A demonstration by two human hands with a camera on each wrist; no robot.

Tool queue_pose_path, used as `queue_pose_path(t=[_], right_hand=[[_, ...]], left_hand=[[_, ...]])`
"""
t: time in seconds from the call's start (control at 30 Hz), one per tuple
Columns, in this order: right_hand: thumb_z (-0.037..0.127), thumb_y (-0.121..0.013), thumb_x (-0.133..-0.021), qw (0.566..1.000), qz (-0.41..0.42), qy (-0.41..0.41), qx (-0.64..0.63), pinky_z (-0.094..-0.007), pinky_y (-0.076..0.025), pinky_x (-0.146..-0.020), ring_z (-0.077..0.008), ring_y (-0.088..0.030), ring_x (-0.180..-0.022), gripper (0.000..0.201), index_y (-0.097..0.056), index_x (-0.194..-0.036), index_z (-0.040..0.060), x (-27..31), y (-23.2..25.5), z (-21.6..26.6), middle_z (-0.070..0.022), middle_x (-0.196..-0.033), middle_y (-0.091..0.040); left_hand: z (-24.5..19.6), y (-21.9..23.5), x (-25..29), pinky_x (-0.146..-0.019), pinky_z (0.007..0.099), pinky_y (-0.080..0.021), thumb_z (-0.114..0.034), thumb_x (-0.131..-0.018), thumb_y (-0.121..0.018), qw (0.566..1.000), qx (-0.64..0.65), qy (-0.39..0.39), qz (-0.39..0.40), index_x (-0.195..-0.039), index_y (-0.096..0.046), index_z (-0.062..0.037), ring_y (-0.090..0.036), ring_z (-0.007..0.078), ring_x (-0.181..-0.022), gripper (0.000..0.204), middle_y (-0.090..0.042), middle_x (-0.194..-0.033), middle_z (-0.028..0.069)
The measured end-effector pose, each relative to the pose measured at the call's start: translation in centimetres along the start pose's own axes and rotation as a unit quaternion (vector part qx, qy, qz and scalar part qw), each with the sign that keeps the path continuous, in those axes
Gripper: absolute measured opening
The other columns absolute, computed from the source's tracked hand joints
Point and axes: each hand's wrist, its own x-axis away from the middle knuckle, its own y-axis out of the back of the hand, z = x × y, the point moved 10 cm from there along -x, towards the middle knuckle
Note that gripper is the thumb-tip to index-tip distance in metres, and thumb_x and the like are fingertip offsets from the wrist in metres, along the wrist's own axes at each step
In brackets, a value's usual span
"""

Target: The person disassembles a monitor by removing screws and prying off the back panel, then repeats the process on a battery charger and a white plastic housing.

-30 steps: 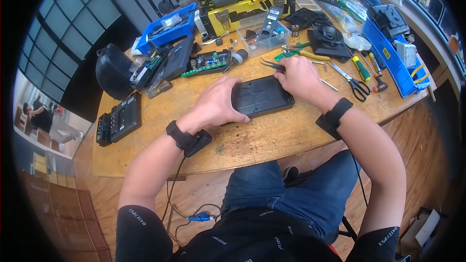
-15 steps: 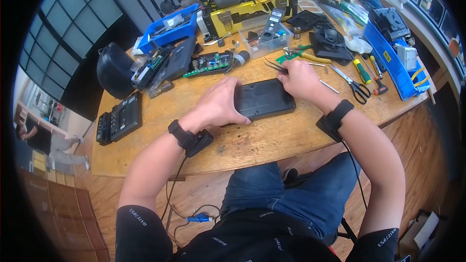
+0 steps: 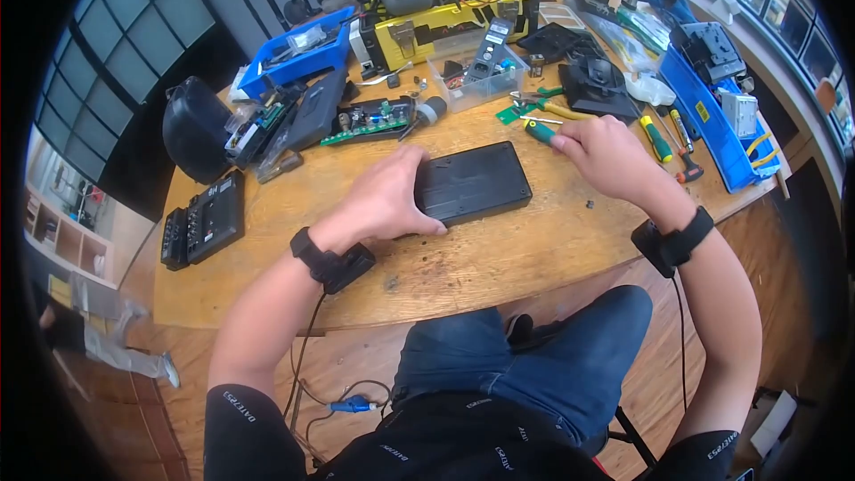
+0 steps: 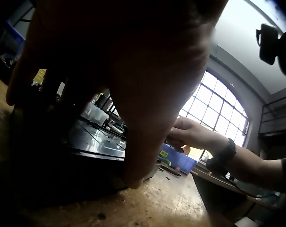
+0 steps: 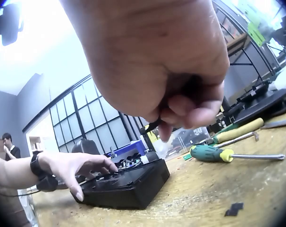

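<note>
A flat black case lies on the wooden table. The left hand grips its left end, thumb along the near side and fingers over the far side. To the right of the case, the right hand is raised above the table, its fingers curled. In the right wrist view a dark bit of tool, apparently the tweezers, shows beside those fingers; most of it is hidden. Below the right hand a green-and-yellow screwdriver lies flat, untouched.
Yellow-handled pliers, a clear bin and an opened circuit board lie beyond the case. Blue trays stand at back left and right. Another screwdriver lies right; a small dark piece lies nearer.
The right hand has moved right, away from the case's far edge, uncovering the screwdriver's green handle. The tweezers' tips no longer show in the head view. The left hand keeps its grip on the case.
</note>
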Motion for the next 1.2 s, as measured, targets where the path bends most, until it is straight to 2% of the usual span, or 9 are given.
queue_pose_path(t=[0.03,0.07,0.13,0.23,0.37,0.43,0.87,1.2], right_hand=[[0.029,-0.063,-0.103,0.998,0.012,0.013,0.063,-0.0515,-0.056,-0.081,-0.0425,-0.071,-0.087,0.028,-0.078,-0.1,0.0055,0.5,-0.1,0.4,-0.0234,-0.085,-0.073],[0.029,-0.063,-0.103,0.998,0.014,0.011,0.062,-0.0515,-0.056,-0.081,-0.0425,-0.071,-0.087,0.028,-0.078,-0.1,0.0055,0.9,-0.1,0.3,-0.0234,-0.085,-0.073],[0.03,-0.065,-0.102,0.991,0.01,0.124,0.058,-0.0516,-0.057,-0.081,-0.041,-0.072,-0.086,0.027,-0.08,-0.102,0.0077,1.8,0.0,2.3,-0.0207,-0.085,-0.074],[0.024,-0.071,-0.097,0.991,0.06,0.099,0.07,-0.0477,-0.056,-0.078,-0.0403,-0.071,-0.086,0.022,-0.079,-0.097,0.0035,2.3,-0.5,3.2,-0.0198,-0.088,-0.074],[0.023,-0.07,-0.097,0.985,0.095,0.124,0.078,-0.0473,-0.056,-0.079,-0.039,-0.072,-0.087,0.021,-0.08,-0.097,0.0041,3.0,-2.1,5.2,-0.0187,-0.09,-0.075],[0.03,-0.067,-0.101,0.981,0.071,0.162,0.077,-0.0489,-0.057,-0.08,-0.0377,-0.073,-0.087,0.025,-0.082,-0.097,0.0103,3.1,-2.9,6.0,-0.0169,-0.087,-0.076],[0.026,-0.067,-0.1,0.982,0.055,0.176,0.046,-0.0491,-0.057,-0.08,-0.0385,-0.073,-0.087,0.023,-0.08,-0.097,0.0078,3.1,-3.9,6.9,-0.0181,-0.087,-0.075],[0.026,-0.069,-0.098,0.977,0.021,0.193,0.087,-0.0463,-0.058,-0.074,-0.0363,-0.073,-0.079,0.025,-0.077,-0.087,0.0051,3.2,-4.4,7.7,-0.0177,-0.08,-0.073]], left_hand=[[0.1,0.0,0.1,-0.111,0.0436,-0.048,-0.037,-0.062,-0.098,1.0,-0.003,0.001,-0.003,-0.141,-0.053,0.0017,-0.06,0.0393,-0.13,0.098,-0.063,-0.136,0.0242],[0.4,-0.2,0.1,-0.111,0.0436,-0.048,-0.037,-0.062,-0.098,1.0,-0.001,0.001,-0.001,-0.141,-0.053,0.0017,-0.06,0.0393,-0.13,0.098,-0.063,-0.136,0.0242],[0.4,-0.2,0.0,-0.111,0.0435,-0.048,-0.036,-0.062,-0.098,1.0,0.004,-0.025,-0.011,-0.14,-0.053,0.0015,-0.06,0.0394,-0.13,0.098,-0.063,-0.136,0.0241],[0.3,-0.1,0.0,-0.111,0.0431,-0.048,-0.035,-0.062,-0.098,1.0,0.004,-0.024,-0.011,-0.14,-0.054,0.0015,-0.06,0.0393,-0.13,0.096,-0.063,-0.136,0.0237],[0.4,-0.1,0.1,-0.111,0.0428,-0.048,-0.034,-0.062,-0.098,1.0,0.004,-0.01,-0.003,-0.139,-0.055,0.0018,-0.06,0.039,-0.13,0.095,-0.063,-0.136,0.023],[0.3,-0.1,0.1,-0.111,0.0429,-0.048,-0.033,-0.062,-0.098,1.0,0.008,-0.016,-0.009,-0.139,-0.055,0.0017,-0.06,0.0388,-0.13,0.095,-0.064,-0.136,0.0223],[0.5,0.0,0.1,-0.11,0.0434,-0.049,-0.035,-0.06,-0.1,1.0,0.008,-0.014,-0.01,-0.139,-0.056,0.0014,-0.061,0.0382,-0.129,0.097,-0.065,-0.134,0.0214],[0.4,0.0,0.0,-0.11,0.0431,-0.049,-0.036,-0.06,-0.1,1.0,0.001,-0.02,-0.008,-0.139,-0.055,0.0015,-0.062,0.0381,-0.129,0.098,-0.065,-0.134,0.0223]])
